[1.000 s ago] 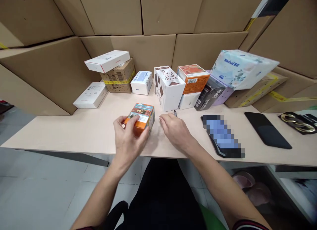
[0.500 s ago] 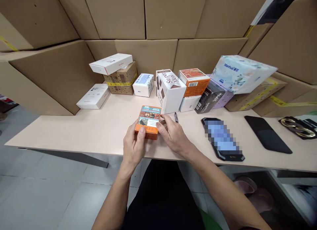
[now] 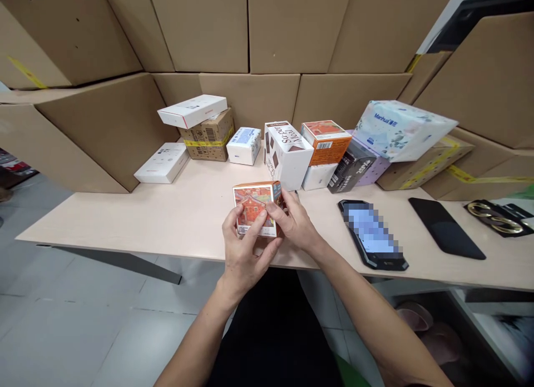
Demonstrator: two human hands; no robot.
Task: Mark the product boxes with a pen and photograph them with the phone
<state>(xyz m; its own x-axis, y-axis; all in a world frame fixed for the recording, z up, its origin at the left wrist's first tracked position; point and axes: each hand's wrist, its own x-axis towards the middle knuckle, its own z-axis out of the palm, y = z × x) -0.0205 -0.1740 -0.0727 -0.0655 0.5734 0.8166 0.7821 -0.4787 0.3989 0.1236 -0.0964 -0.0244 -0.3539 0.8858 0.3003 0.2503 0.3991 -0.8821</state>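
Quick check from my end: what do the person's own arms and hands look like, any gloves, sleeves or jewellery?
Both hands, left hand and right hand, are bare: no gloves, rings or watch visible. The forearms are uncovered too, with no sleeve in view on either arm. Nails look short and unpainted.

"Manhua" on tissue pack (image 3: pixel 403 128); "Super Meal" on white carton (image 3: pixel 286 153)
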